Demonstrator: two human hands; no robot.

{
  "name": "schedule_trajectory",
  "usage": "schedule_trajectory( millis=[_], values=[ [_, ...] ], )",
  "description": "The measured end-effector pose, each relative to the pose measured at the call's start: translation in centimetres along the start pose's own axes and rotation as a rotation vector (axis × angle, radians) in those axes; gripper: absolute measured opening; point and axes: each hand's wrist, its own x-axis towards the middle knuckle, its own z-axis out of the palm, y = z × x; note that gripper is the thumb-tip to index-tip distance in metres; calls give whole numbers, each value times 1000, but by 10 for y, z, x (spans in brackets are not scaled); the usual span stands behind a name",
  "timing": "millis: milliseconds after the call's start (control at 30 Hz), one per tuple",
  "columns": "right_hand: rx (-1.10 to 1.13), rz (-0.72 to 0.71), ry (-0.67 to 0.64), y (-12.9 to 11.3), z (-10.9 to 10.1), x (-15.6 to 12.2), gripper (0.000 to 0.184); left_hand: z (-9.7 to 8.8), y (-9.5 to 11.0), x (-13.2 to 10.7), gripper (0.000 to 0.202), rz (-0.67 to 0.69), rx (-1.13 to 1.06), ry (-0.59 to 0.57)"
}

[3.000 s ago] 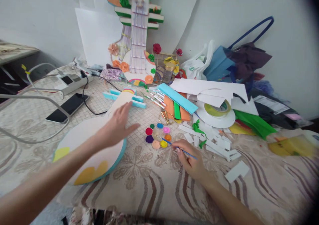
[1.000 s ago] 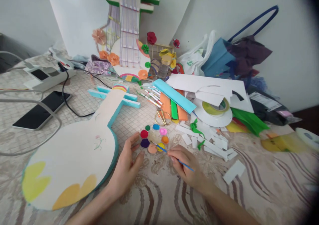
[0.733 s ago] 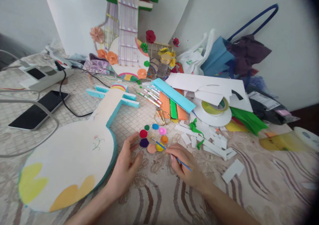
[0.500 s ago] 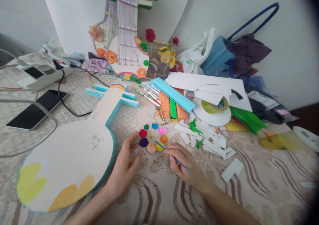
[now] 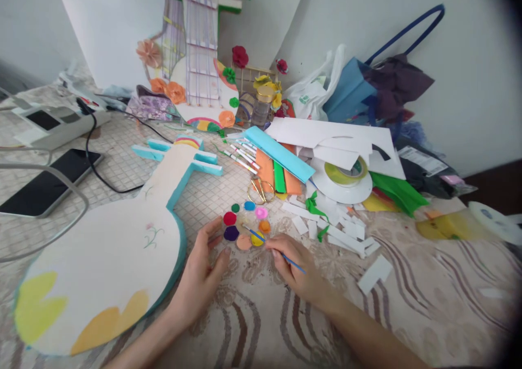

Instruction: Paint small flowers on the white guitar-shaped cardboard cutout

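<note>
A blue paintbrush (image 5: 291, 261) is pinched between the fingers and thumb of my right hand (image 5: 296, 263). Its tip is over the middle of a flower-shaped paint palette (image 5: 243, 242), whose round wells hold several colours, among them red, purple, yellow and pink. My left hand (image 5: 203, 271) rests at the palette's left edge, thumb and fingers apart; whether it presses on the rim I cannot tell. To the left lies a white guitar-shaped board (image 5: 110, 254) with turquoise sides, yellow and orange painted patches along its lower edge and a small drawn flower.
Gold-handled scissors (image 5: 261, 190), markers (image 5: 242, 159) and coloured paper strips (image 5: 281, 154) lie behind the palette. White paper scraps (image 5: 342, 238) and a tape roll (image 5: 346, 173) are on the right. At left are a phone (image 5: 49, 181) and cables. A decorated guitar model (image 5: 202, 80) stands behind.
The view has shifted slightly, so everything sits a little further left. Both hands keep nearly the same pose, with the brush tip still over the palette's middle.
</note>
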Motion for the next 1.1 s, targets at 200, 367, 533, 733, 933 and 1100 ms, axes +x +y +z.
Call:
schedule_trajectory(
  millis=[200,367,533,733,933,1100],
  values=[
    [-12,-73,-20,0,-1,2,29,0,-2,0,47,-9,6,-1],
    [-31,-91,-69,-2,-5,2,29,1,-2,1,45,-4,18,-4],
    [-43,-99,-83,-3,-5,3,27,0,-2,-1,44,7,28,1],
    [-34,-87,-74,-3,-4,2,23,10,31,4,49,198,274,71],
    [-129,-171,-42,-1,2,0,17,47,80,46,35,320,504,-182],
    [-230,-214,-28,0,3,-3,17,94,98,93,29,437,755,-406]
  ],
)
